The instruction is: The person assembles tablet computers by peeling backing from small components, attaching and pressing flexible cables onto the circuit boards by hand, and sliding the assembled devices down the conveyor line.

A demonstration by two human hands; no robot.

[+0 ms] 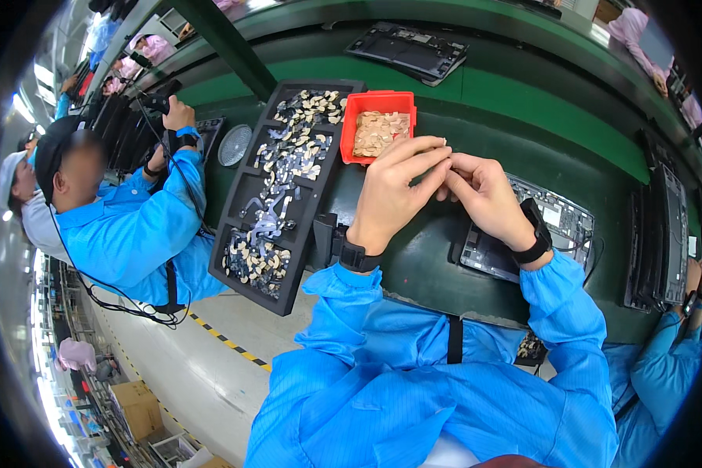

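Two bare hands of yours meet over a dark green work surface (421, 261), fingertips close together. Your left hand (398, 179) has its fingers bent narrow and your right hand (487, 191) curls in to meet it; I cannot tell whether either one pinches a small piece. A black band circles each of your wrists.

Just beyond your left hand stands a red bin (379, 101) with thin tan pieces (378, 131) in it. An opened laptop chassis (555, 230) lies on the surface, partly under your right hand and forearm. To the left of the bin, a long dark tray (306, 224) slants across the surface edge, its compartments strewn with pale curved bits, dark bits and purplish strips. A round clear dish (235, 146) sits past it.

Another laptop chassis (409, 51) rests on the far side, near a slanting green post (226, 47); dark panels (667, 242) stand at your right.

Around you, a blue-clad co-worker (132, 242) sits on your left and a second co-worker (667, 370) on your right. Below left, yellow-and-black tape (226, 338) crosses the pale floor (226, 382), with a cardboard box (136, 409) farther off.
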